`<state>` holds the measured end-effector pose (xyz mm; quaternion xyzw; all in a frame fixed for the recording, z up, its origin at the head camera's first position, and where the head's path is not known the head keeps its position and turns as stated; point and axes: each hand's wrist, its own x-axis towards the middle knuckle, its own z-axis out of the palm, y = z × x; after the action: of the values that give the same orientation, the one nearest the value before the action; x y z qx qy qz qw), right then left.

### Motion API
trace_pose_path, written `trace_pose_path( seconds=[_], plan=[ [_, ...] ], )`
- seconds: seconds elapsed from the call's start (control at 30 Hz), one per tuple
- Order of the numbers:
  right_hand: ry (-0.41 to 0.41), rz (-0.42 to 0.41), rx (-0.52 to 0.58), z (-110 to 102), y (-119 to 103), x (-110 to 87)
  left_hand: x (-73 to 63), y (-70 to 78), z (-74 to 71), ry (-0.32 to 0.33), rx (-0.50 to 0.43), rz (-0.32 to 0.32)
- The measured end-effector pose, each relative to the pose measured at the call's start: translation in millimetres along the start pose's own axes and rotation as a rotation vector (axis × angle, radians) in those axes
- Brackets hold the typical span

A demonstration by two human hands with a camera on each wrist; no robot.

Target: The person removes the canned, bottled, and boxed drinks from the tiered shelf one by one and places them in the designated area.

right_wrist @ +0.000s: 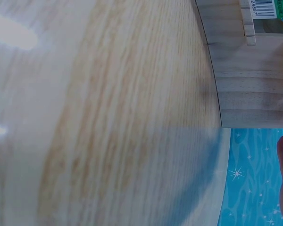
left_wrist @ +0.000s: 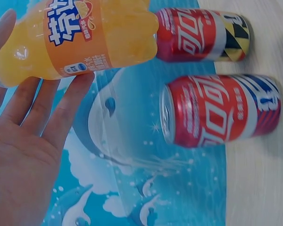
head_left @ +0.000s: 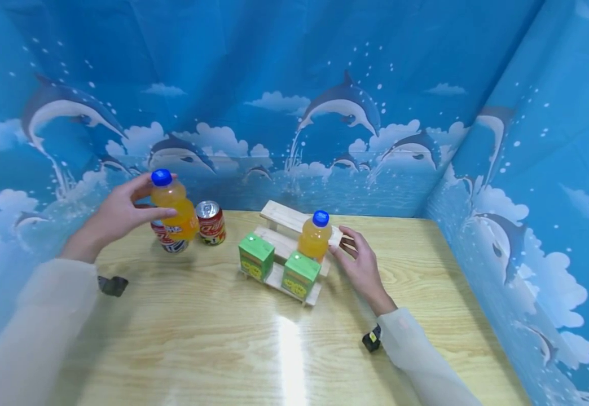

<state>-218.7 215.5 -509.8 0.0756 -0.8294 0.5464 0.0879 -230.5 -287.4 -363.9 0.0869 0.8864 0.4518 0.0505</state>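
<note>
In the head view my left hand (head_left: 117, 214) grips an orange soda bottle (head_left: 176, 198) with a blue cap, tilted and raised off the table. Its base overlaps a red soda can with a blue-and-white bottom (head_left: 174, 246); beside that stands another red can (head_left: 211, 224). Fingers and thumb wrap the orange bottle (left_wrist: 75, 37) in the left wrist view. My right hand (head_left: 361, 265) holds the right end of a tiered wooden rack (head_left: 285, 216), thumb in front and fingers behind. A second orange soda bottle (head_left: 315, 238) stands on the rack, close to this hand.
Two green drink boxes, a left one (head_left: 256, 257) and a right one (head_left: 301, 275), stand on the rack's lowest step. The wood-grain table (head_left: 198, 332) meets a blue dolphin-print curtain (head_left: 254, 113) at the back and right.
</note>
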Motion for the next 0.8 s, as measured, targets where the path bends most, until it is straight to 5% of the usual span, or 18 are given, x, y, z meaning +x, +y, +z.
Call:
trace_pose_path(
  seconds=[0.8],
  plan=[
    [0.007,0.015,0.002,0.2,-1.4,1.7,-41.2,-50.4,-25.4,0.035,0.051,-0.148]
  ],
)
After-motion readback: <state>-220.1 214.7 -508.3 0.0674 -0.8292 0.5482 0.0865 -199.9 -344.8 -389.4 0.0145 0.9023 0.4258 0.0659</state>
